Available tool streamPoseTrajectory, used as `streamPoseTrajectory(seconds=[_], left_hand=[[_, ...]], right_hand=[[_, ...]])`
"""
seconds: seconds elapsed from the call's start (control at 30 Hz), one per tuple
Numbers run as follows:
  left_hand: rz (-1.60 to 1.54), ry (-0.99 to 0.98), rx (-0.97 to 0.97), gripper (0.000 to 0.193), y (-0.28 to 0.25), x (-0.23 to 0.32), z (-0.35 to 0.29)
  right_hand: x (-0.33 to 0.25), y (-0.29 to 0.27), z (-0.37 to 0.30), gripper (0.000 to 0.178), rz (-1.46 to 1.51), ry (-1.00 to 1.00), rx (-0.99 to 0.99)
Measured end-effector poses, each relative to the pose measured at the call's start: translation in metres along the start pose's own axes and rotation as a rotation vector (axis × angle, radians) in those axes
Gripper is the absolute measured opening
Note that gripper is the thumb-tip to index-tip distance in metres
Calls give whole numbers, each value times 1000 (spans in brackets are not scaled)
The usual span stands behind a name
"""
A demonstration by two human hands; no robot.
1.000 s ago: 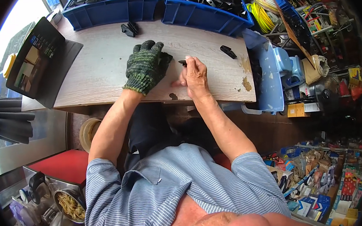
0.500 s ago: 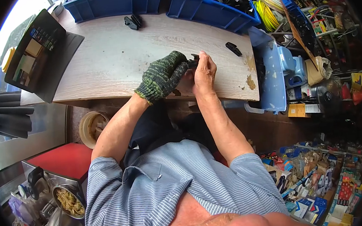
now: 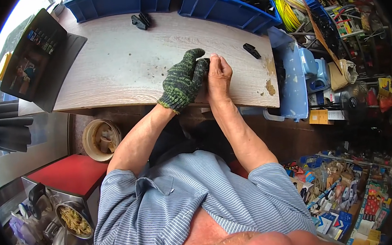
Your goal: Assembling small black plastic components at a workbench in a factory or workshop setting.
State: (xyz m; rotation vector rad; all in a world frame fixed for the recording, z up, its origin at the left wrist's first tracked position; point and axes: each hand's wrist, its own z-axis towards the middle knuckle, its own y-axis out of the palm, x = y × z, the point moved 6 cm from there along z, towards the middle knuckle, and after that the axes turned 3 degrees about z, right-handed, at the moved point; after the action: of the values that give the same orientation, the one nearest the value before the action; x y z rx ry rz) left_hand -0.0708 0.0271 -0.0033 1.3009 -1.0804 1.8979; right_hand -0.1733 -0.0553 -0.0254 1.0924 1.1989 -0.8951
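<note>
My left hand [image 3: 184, 80], in a dark green and black knitted glove, meets my bare right hand [image 3: 219, 79] over the front part of the table. Both are closed around a small black plastic part, which the fingers hide almost wholly. The gloved thumb points up and away from the other fingers. The right thumb and fingers are bent at the top of the grip. To the right on the tabletop lies a similar black plastic piece [image 3: 252, 51]. More black pieces [image 3: 141, 21] lie close together at the far left.
Two blue bins, one at left [image 3: 120, 4] and one at right [image 3: 228, 10] full of black parts, line the table's [image 3: 108, 79] back. An open tablet [image 3: 32, 60] stands at left. Below it is a bucket [image 3: 97, 152]. A light-blue tub [image 3: 294, 83] adjoins the right edge.
The left hand has turned, its thumb lifting away from the fingers. The black part, partly visible between the hands before, is now nearly hidden. The tablet's picture has changed.
</note>
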Motion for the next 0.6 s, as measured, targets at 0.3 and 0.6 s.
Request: streamPoseTrajectory(seconds=[0.3, 0.6], left_hand=[[-10, 26, 50, 27, -18, -12, -1], [157, 18, 78, 41, 14, 3, -1]], right_hand=[[18, 0, 3, 32, 48, 94, 21], [5, -2, 5, 33, -1, -62, 9]])
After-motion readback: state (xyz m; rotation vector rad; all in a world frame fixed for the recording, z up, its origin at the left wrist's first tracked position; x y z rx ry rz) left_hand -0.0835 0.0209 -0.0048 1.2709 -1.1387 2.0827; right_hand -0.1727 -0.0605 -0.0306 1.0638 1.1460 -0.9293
